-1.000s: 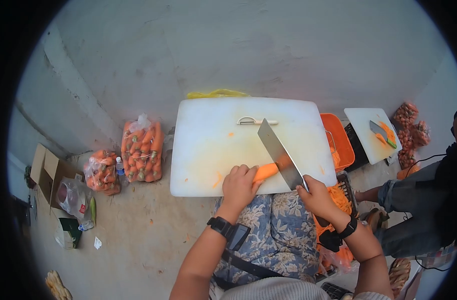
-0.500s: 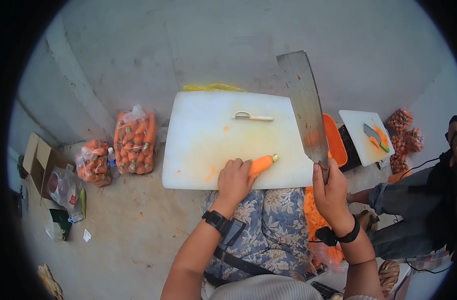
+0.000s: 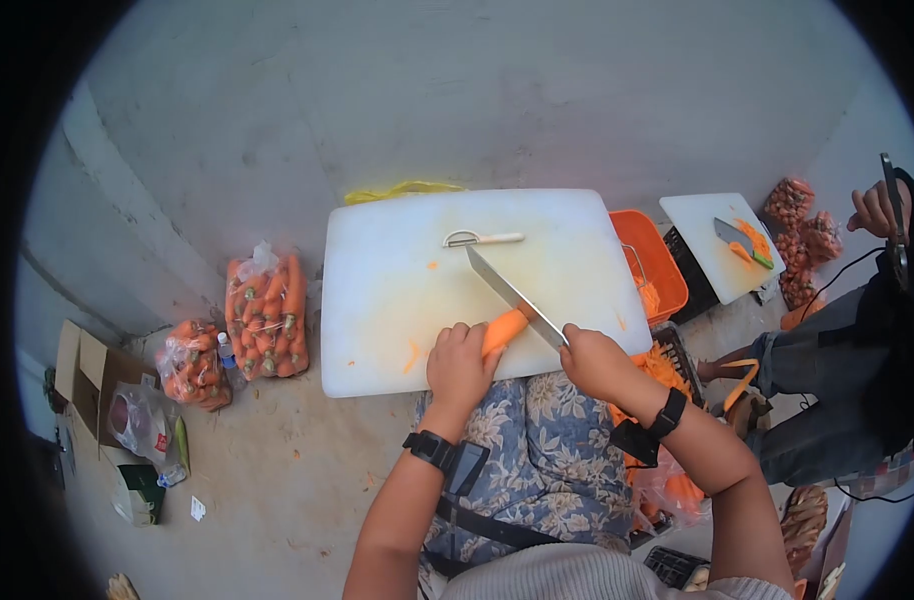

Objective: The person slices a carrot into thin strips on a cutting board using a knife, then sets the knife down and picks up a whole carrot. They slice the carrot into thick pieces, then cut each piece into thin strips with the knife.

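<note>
Grey wall (image 3: 427, 110) at the back and a bare concrete floor (image 3: 277, 500), pretty no-frills setup. Fingers of the left hand (image 3: 460, 368) are curled over the near end of a carrot (image 3: 502, 331), holding it down on a big white cutting board (image 3: 377, 290) close to the edge by the person's lap. Fingers of the right hand (image 3: 592, 360) are wrapped round the handle of a long, broad knife (image 3: 507, 288), blade slanting away and to the left across the carrot's far end. Can't tell if the edge has bitten in.

Past the fingers, right by the blade tip, there's a peeler (image 3: 492, 239) lying flat on the board. Few orange scraps near the left fingers too.

Just beyond the right fingers, off the board's right side, sits an orange bin (image 3: 671, 285), then a smaller board (image 3: 692, 220) with a green-handled knife (image 3: 762, 262) on it. Farther right, another person's hand (image 3: 877, 212) is up by the wall.

Well out to the left of the left fingers: a tall bag of carrots (image 3: 267, 318), a shorter carrot bag (image 3: 192, 367), a bottle (image 3: 225, 348) between them, and an open cardboard box (image 3: 85, 375).
</note>
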The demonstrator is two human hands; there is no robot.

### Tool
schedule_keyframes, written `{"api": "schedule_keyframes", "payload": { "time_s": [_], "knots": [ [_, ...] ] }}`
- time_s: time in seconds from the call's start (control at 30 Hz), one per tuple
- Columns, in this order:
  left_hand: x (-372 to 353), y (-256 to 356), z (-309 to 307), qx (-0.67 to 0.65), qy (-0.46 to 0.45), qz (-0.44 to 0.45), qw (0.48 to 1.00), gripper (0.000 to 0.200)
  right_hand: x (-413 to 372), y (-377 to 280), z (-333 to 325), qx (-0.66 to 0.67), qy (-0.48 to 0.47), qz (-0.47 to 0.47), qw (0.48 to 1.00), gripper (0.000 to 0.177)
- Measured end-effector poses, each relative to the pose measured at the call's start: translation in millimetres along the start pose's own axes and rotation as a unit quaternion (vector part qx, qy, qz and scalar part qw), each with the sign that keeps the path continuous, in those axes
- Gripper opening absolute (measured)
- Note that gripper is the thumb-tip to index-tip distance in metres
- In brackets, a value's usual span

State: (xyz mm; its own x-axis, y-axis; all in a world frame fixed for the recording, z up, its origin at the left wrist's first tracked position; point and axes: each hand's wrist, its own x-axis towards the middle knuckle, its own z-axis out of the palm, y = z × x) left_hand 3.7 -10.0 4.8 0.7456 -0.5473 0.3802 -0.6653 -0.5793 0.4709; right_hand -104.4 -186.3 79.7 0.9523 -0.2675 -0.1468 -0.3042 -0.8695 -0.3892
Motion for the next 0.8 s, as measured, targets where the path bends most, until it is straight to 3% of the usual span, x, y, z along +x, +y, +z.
{"api": "schedule_keyframes", "payload": {
  "time_s": [0.27,0.33,0.4,0.47,0.6,0.63,0.67,0.8],
  "knots": [
    [-5,1,3,0.017,0.021,0.014,1.0,0.038,-1,25,3,0.118,-0.012,0.027,0.993,0.025],
    [-3,-1,1,0.017,0.02,0.014,1.0,0.038,-10,23,6,0.266,-0.038,0.093,0.959,0.025],
    [-5,-2,1,0.009,0.013,0.017,1.0,0.038,-12,33,26,0.314,-0.011,0.079,0.946,0.025],
    [-5,0,1,0.011,0.018,0.016,1.0,0.038,-14,34,31,0.463,-0.014,0.122,0.878,0.024],
    [-3,-3,3,0.012,0.012,0.019,1.0,0.038,-18,21,18,0.394,0.003,0.119,0.911,0.022],
    [-2,-4,4,0.013,0.009,0.021,1.0,0.038,-20,21,20,0.261,0.102,0.031,0.96,0.021],
    [-2,-6,5,0.014,0.007,0.021,1.0,0.038,-21,22,21,0.115,0.194,-0.057,0.973,0.021],
    [-4,-3,5,0.012,0.019,0.019,1.0,0.037,-43,-21,-36,0.131,0.199,-0.017,0.971,0.022]
  ]
}}
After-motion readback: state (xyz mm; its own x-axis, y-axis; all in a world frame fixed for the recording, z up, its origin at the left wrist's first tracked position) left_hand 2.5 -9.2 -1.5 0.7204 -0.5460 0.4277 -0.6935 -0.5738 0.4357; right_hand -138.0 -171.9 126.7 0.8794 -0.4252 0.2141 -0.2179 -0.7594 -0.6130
